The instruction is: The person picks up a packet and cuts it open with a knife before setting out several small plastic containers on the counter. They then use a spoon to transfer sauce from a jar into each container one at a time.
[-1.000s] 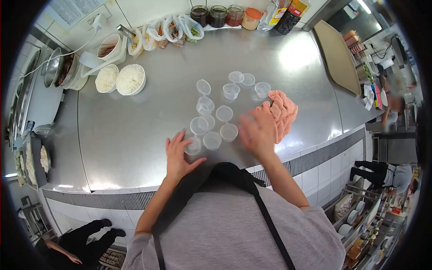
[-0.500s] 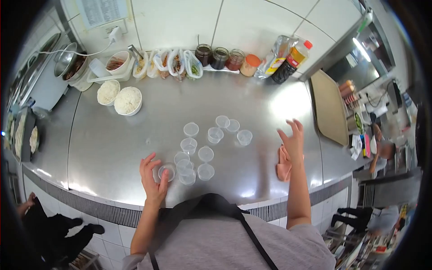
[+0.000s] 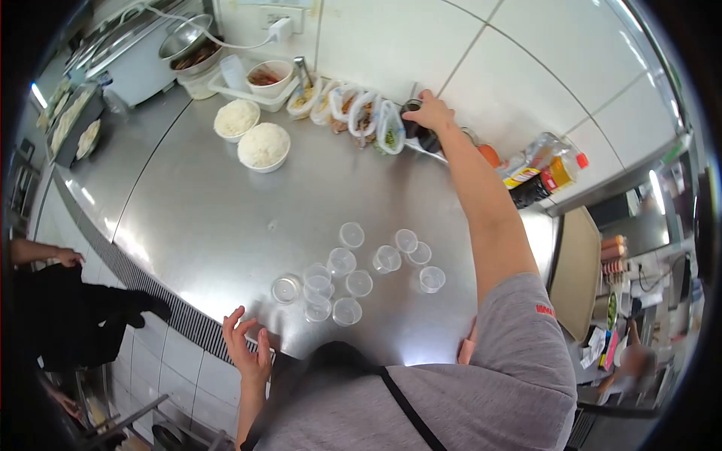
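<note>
My right hand (image 3: 432, 114) reaches to the back of the counter, its fingers bent at the top of a jar of dark sauce (image 3: 412, 129). Whether they grip the jar's rim or something standing in it is hidden. My left hand (image 3: 250, 353) is open and empty at the counter's front edge, fingers apart. Near it lies a small clear plastic cup (image 3: 286, 289). Several more clear cups and lids (image 3: 347, 311) are spread over the middle of the steel counter (image 3: 203, 203). My right forearm partly covers the other jars.
Two bowls of rice (image 3: 263, 145) stand at the back left, near open bags of ingredients (image 3: 365, 116). Bottles (image 3: 545, 180) stand at the back right, and a brown tray (image 3: 575, 270) is on the right. A person in dark clothes (image 3: 75, 316) is at the left.
My right hand has gone from above the orange cloth to the sauce jars at the back. My left hand has drawn back from the clear cup. The view has turned and shifted.
</note>
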Tool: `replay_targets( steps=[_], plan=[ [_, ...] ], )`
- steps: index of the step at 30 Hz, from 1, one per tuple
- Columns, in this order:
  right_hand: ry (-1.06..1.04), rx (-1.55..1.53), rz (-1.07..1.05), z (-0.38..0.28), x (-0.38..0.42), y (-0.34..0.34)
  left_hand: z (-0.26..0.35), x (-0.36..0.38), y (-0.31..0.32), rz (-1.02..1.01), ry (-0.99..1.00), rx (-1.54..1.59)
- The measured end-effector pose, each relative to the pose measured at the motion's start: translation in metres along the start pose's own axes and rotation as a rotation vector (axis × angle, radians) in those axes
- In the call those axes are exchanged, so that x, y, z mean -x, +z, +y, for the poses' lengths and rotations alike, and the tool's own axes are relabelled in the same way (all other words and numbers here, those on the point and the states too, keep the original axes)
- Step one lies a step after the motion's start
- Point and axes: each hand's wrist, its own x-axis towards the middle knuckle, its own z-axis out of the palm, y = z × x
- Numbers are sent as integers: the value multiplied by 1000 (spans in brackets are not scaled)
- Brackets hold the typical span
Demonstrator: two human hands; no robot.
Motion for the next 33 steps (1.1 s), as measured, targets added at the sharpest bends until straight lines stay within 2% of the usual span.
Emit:
replay_targets(
  steps=[5,11,17,20,23,25,27,28,33],
  plan=[
    [68,-52,-62,11,-16,13,-10,10,-6,-38,-58,-46],
    [125,-79,37,-7,0,2,-4,-5,-2,-38,-16,-42],
    [26,-172,180,-3,25,-44,-9,-10,5,-75,17,-14],
    [-133,-292,293,19,64,-71,0,-21,5,-139,54,-28],
    [-214,-421,268,58,117,-75,8,-34,9,-289,26,-4],
    [-189,-320,205,75,171,-77,10,-36,13,-356,-51,26],
    [-232,-235,279,79,232,-76,0,-36,20,-357,-1,-4],
    [-196,-257,237,87,256,-73,-4,-37,22,-360,58,-3],
    [-3,-240,84,99,346,-51,-6,-50,34,-440,101,-7]
  ],
)
